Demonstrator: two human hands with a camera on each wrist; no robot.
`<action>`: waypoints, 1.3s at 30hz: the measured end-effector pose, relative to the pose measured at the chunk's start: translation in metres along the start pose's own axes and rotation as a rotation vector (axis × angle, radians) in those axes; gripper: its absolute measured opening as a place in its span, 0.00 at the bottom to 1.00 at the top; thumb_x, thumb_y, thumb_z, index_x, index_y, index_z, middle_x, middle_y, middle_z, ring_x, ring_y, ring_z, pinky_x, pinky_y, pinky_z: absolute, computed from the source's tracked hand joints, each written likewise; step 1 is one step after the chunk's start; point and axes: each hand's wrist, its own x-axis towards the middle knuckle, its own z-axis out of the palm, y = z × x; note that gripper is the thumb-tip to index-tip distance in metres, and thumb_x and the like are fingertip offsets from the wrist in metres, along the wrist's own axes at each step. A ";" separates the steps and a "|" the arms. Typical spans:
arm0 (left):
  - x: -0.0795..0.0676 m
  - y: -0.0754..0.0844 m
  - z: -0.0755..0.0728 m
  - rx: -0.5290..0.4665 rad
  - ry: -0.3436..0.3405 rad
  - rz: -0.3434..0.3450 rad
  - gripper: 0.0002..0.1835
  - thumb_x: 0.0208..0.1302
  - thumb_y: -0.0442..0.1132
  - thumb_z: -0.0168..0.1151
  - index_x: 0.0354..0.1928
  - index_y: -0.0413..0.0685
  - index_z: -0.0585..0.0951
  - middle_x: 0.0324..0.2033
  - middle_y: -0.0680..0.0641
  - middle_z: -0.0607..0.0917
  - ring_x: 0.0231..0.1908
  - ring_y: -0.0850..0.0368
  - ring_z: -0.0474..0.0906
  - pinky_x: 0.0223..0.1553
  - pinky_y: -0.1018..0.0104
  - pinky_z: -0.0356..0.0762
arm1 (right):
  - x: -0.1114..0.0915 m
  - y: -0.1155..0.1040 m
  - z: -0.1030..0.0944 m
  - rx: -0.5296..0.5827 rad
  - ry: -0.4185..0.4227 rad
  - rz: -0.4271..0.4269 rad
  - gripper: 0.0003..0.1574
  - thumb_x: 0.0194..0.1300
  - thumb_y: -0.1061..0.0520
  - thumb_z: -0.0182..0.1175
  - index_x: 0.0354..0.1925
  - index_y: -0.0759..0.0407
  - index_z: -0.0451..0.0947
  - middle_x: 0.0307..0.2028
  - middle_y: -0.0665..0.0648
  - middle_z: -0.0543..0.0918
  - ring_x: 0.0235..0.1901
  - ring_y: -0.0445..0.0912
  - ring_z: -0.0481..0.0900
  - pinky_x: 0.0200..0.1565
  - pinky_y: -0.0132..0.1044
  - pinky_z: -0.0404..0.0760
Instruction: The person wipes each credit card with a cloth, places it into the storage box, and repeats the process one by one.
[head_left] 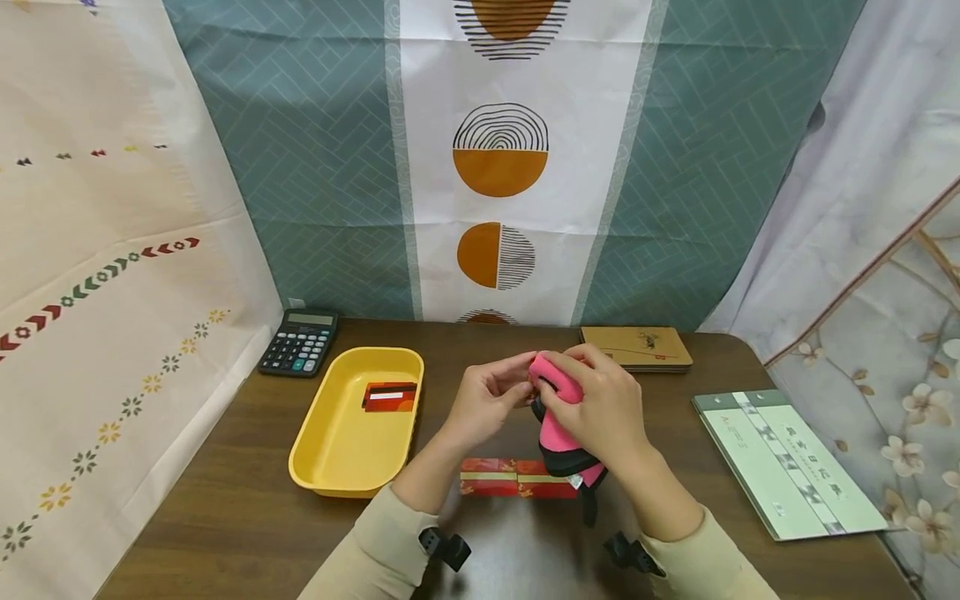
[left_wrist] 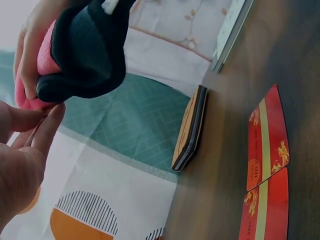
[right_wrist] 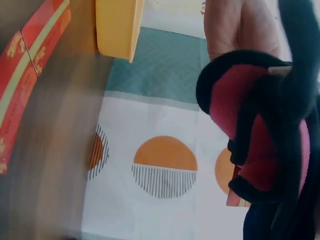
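Observation:
A soft pink pouch [head_left: 558, 433] with black trim, a black strap and a white tag is held up above the table. My right hand [head_left: 606, 408] grips it from the right, thumb across its front. At its upper left end my left hand [head_left: 487, 400] pinches the edge between thumb and fingers, as the left wrist view shows the pouch [left_wrist: 87, 55] close up. A red corner [right_wrist: 236, 200], like a card's, shows beside the pouch in the right wrist view. Below the hands, two red cards [head_left: 487, 477] with gold stripes lie side by side on the table.
A yellow tray [head_left: 307, 467] stands left of the hands, with red cards [head_left: 390, 404] inside. Behind it lies a black calculator [head_left: 298, 342]. A brown-covered notebook [head_left: 637, 346] lies at the back right, and a pale green notebook [head_left: 787, 467] near the right edge.

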 end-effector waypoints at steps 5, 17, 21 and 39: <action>-0.002 0.003 -0.004 -0.019 0.018 0.007 0.23 0.67 0.20 0.60 0.63 0.33 0.78 0.49 0.31 0.85 0.46 0.46 0.87 0.46 0.56 0.86 | 0.000 -0.004 0.001 -0.049 -0.067 -0.072 0.22 0.51 0.53 0.77 0.46 0.56 0.89 0.39 0.56 0.82 0.29 0.49 0.80 0.23 0.42 0.82; -0.005 0.001 -0.011 -0.117 0.080 -0.016 0.22 0.65 0.18 0.60 0.61 0.27 0.77 0.47 0.27 0.84 0.39 0.59 0.87 0.41 0.56 0.87 | -0.024 0.008 0.000 -0.045 -0.069 -0.062 0.24 0.48 0.54 0.78 0.47 0.56 0.89 0.39 0.57 0.83 0.31 0.49 0.81 0.24 0.40 0.83; -0.007 0.002 -0.017 -0.142 0.074 -0.031 0.22 0.64 0.18 0.60 0.61 0.27 0.77 0.46 0.27 0.84 0.39 0.56 0.87 0.41 0.55 0.87 | -0.027 0.021 -0.006 -0.047 -0.007 0.011 0.23 0.48 0.54 0.78 0.45 0.58 0.89 0.37 0.57 0.83 0.30 0.50 0.81 0.22 0.40 0.80; -0.008 -0.009 -0.003 -0.024 -0.005 -0.030 0.21 0.66 0.21 0.61 0.61 0.31 0.79 0.47 0.31 0.86 0.43 0.54 0.88 0.44 0.59 0.87 | -0.015 -0.003 0.005 -0.001 0.065 0.024 0.21 0.51 0.54 0.76 0.46 0.57 0.88 0.35 0.57 0.83 0.28 0.51 0.81 0.22 0.42 0.81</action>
